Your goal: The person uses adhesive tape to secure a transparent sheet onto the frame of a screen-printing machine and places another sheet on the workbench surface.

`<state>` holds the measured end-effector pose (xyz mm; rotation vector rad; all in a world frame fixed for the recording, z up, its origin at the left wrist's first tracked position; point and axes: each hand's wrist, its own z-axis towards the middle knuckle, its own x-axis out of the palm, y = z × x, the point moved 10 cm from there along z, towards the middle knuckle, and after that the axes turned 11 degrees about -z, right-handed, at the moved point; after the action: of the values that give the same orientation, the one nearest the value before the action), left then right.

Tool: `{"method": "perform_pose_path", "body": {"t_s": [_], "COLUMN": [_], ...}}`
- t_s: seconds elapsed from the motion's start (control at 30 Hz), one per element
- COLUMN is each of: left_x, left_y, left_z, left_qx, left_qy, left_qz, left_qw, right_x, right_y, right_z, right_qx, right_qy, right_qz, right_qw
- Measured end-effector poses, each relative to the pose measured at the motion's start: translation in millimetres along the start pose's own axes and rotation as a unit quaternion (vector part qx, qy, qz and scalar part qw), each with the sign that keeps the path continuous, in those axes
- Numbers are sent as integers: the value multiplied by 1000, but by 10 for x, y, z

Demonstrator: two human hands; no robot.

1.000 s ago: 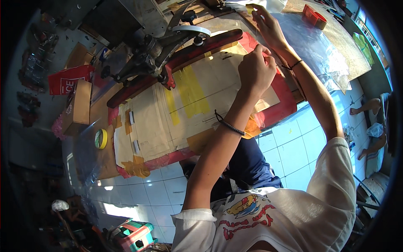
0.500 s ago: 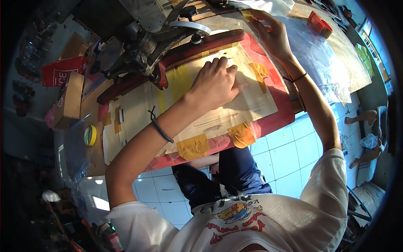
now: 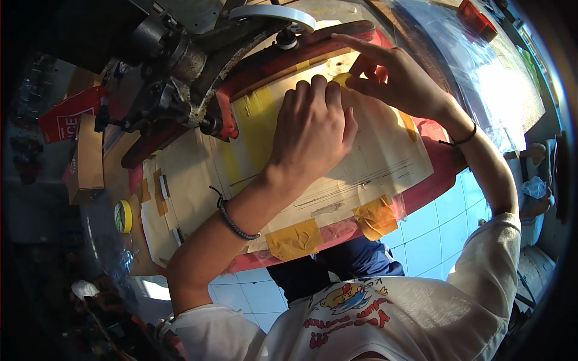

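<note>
machinery (image 3: 180, 90) of dark metal looms over the far left of the board (image 3: 421, 192), its arm and a white disc (image 3: 272, 13) reaching across the top edge, so room above the hands is tight. paper (image 3: 373, 162) lies flat on the red-rimmed board, held by tan tape patches (image 3: 294, 238) along the near edge and another patch (image 3: 374, 218) to the right. left hand (image 3: 313, 129) presses palm down on the paper's middle, fingers together and flat. right hand (image 3: 391, 75) sits just beyond it, thumb and forefinger pinched on a small yellow tape piece (image 3: 342, 78) at the paper's top, other fingers spread. left of the board stand a cardboard box (image 3: 84, 162) and a yellow tape roll (image 3: 123, 216). clear plastic sheet (image 3: 481, 78) covers the table to the right. below the near edge, tiled floor (image 3: 421, 240) is open.
</note>
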<state>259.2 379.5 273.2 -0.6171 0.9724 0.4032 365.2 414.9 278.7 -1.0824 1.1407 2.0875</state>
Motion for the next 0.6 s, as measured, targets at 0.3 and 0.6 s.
{"method": "perform_pose_path", "body": {"t_s": [0.3,0.6], "left_x": [26,-58], "left_y": [86,72], "left_z": [-60,-66], "left_qx": [-36,46], "left_qy": [-1,-60], "left_qz": [-5,80], "left_qw": [999,994], "right_x": [154,262], "right_y": [-175,-309], "right_z": [0,-35], "right_qx": [102,199], "right_qy": [18,31], "right_qz": [41,175], "right_qw": [994,964]}}
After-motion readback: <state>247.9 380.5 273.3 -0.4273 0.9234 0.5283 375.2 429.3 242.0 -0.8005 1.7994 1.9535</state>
